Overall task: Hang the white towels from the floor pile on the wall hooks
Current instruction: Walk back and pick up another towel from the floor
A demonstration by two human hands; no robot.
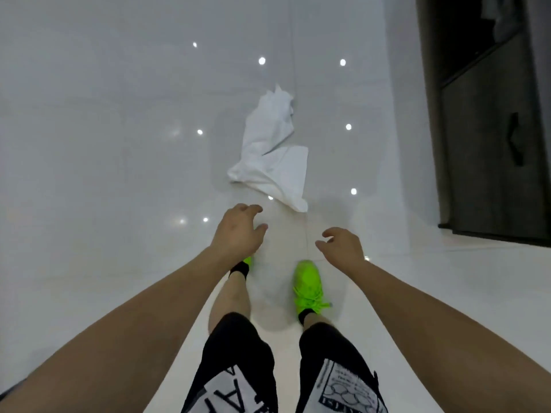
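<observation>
White towels (272, 156) lie crumpled on the glossy floor (104, 174) at twelve o'clock, just beyond both empty hands, left (237, 231) and right (343, 247), fingers loosely curled, holding nothing; no hooks show, so lifting and hanging seemingly remain undone.

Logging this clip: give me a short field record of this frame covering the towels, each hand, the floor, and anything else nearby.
towels: white towel pile, crumpled on the floor ahead of the feet, untouched
left hand: left hand reaching toward the pile, fingers loosely curled, holding nothing
right hand: right hand reaching forward, fingers loosely curled, holding nothing
floor: glossy white tiled floor with reflected ceiling lights
footwear: neon green shoes
nearby: dark cabinet at the right
wall hooks: not in view
</observation>
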